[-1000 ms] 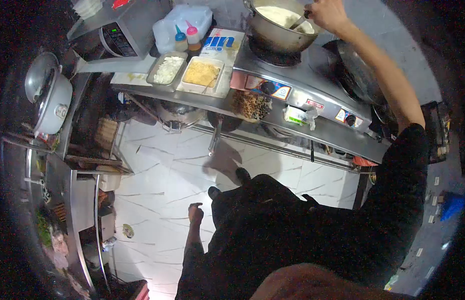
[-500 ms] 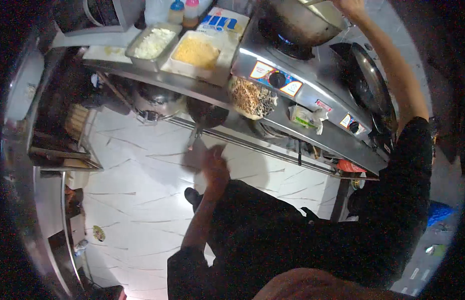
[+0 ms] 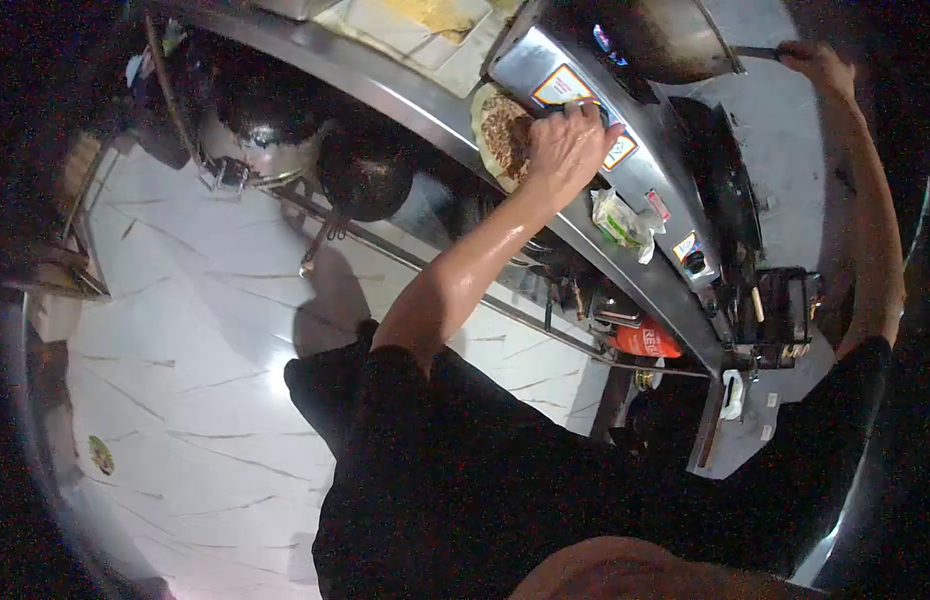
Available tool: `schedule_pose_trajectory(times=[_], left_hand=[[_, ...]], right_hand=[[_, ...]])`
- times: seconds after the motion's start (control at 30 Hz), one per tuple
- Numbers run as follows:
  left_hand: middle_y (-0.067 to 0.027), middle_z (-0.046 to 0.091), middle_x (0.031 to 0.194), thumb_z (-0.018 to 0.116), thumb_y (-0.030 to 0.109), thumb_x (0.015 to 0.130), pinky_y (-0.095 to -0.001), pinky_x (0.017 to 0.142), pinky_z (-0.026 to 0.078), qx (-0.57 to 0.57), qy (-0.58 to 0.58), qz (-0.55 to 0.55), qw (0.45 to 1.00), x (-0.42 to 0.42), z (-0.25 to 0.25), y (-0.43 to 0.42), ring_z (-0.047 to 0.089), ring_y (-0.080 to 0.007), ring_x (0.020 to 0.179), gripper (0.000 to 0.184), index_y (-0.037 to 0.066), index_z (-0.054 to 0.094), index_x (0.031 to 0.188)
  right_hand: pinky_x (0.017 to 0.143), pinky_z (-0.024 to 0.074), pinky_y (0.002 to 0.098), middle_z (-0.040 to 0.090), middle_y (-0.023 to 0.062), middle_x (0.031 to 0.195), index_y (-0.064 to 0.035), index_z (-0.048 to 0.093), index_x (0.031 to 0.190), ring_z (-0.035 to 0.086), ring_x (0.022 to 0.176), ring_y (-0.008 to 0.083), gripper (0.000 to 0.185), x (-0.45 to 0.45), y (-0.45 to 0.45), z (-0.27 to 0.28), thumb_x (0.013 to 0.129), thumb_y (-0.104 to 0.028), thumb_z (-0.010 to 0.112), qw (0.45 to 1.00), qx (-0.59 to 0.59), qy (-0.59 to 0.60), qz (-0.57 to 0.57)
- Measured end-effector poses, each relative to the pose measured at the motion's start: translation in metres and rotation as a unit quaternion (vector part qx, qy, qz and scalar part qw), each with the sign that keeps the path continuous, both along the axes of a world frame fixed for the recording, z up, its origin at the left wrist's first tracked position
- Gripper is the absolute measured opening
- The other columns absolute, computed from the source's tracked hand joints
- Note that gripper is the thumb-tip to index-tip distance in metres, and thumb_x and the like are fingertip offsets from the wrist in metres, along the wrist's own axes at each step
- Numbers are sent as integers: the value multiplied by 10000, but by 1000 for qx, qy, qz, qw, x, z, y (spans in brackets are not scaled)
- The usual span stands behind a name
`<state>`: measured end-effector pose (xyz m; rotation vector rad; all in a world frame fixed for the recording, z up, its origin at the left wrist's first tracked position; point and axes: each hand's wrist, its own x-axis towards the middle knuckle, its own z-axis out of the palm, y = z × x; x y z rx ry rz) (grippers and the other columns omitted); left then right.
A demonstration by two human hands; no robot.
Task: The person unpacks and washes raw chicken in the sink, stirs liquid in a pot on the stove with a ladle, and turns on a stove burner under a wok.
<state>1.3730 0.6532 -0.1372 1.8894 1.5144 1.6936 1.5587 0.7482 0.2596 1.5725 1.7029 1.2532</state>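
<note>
My left hand (image 3: 570,145) reaches up to the front panel of the steel gas stove (image 3: 525,70). Its fingers are closed round the stove knob, which they mostly hide. Beside that wrist hangs a brown patterned cloth (image 3: 503,130). At the upper right, my right hand (image 3: 820,65) is closed on the dark handle (image 3: 757,52) of a large pot (image 3: 675,45). The pot stands over the burner, cut off by the top of the view. A blue flame (image 3: 609,45) shows near its lower left.
A tray of yellow shreds (image 3: 425,15) stands on the counter. An opened packet (image 3: 625,222) lies on the ledge by a second knob (image 3: 694,262). Below are a dark pan (image 3: 365,175) and a large metal pot (image 3: 250,150). A black wok (image 3: 725,180) is at the right.
My left hand has risen from above the floor to the stove knob. The view has shifted, so the counter and pot sit higher. My right hand remains by the pot.
</note>
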Motion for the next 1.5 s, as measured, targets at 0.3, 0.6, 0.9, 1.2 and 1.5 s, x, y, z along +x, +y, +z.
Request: schedule_pose_trajectory(times=[0.3,0.6,0.9,1.2,1.5], left_hand=[[-104,619,667,576,226,765,-339,427,464,8,42,-43,998,5,-6,12,634,-201,560,213,16,609,765],[-134,590,617,576,103,723,-353,386,459,72,47,-22,996,16,-13,21,619,-225,503,100,3,581,728],[-99,612,625,581,121,703,-295,447,448,69,68,-23,995,11,-10,18,630,-180,575,152,-13,624,758],[-121,596,619,559,95,736,-358,404,443,74,68,-29,995,17,-13,23,624,-224,534,95,15,599,765],[-121,594,597,576,144,744,-361,404,443,60,64,-27,996,18,-14,25,622,-228,526,130,19,599,718]], right_hand=[[929,264,546,613,-39,1110,-333,604,1126,528,1082,195,410,-15,42,-12,780,-547,556,997,47,-54,25],[921,267,560,587,-59,1158,-343,598,1129,516,1114,191,440,-56,73,-44,779,-594,507,986,100,-130,33],[916,253,613,612,24,1052,-323,629,1080,547,1046,256,506,-36,74,-41,711,-654,528,992,76,-97,33],[910,239,667,638,107,946,-302,659,1031,577,978,321,575,-10,38,-14,643,-713,549,998,52,0,34],[929,213,701,629,143,971,-316,653,1037,541,1019,349,605,-23,48,-13,613,-739,564,987,15,126,97]])
